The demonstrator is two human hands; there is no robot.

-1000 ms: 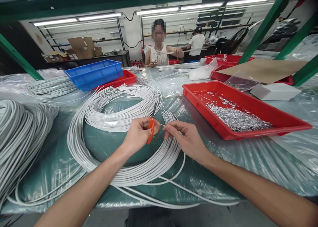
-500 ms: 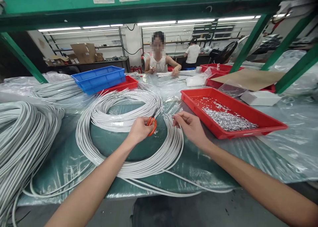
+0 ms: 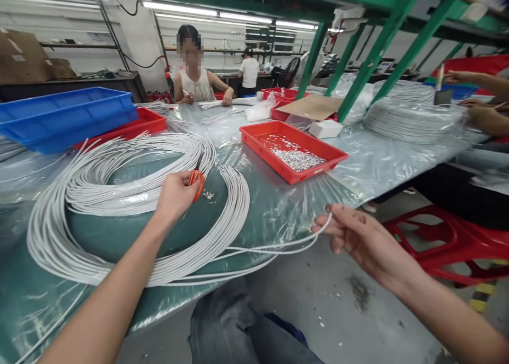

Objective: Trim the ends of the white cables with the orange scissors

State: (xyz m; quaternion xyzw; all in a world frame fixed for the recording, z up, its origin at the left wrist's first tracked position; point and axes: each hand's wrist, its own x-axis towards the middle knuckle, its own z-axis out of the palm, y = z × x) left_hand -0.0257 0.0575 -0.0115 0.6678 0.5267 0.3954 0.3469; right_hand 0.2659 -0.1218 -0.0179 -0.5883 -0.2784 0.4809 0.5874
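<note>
My left hand (image 3: 175, 194) is closed around orange-handled scissors (image 3: 196, 181), held over a big coil of white cable (image 3: 131, 205) on the green, plastic-covered table (image 3: 278, 205). My right hand (image 3: 353, 236) is out past the table's front edge, fingers curled on a few white cable strands (image 3: 278, 246) that run back to the coil. Small bright metal bits lie on the table beside the scissors.
A red tray (image 3: 292, 152) of small metal pieces sits right of the coil. Blue (image 3: 63, 114) and red trays stand at back left. A person sits across the table; another person's hands show at far right by a cable stack (image 3: 413, 120). A red stool (image 3: 449, 242) stands on the floor.
My right hand left the coil and moved right and toward me, drawing cable strands off the table edge. The view swung right. My left hand stays on the scissors.
</note>
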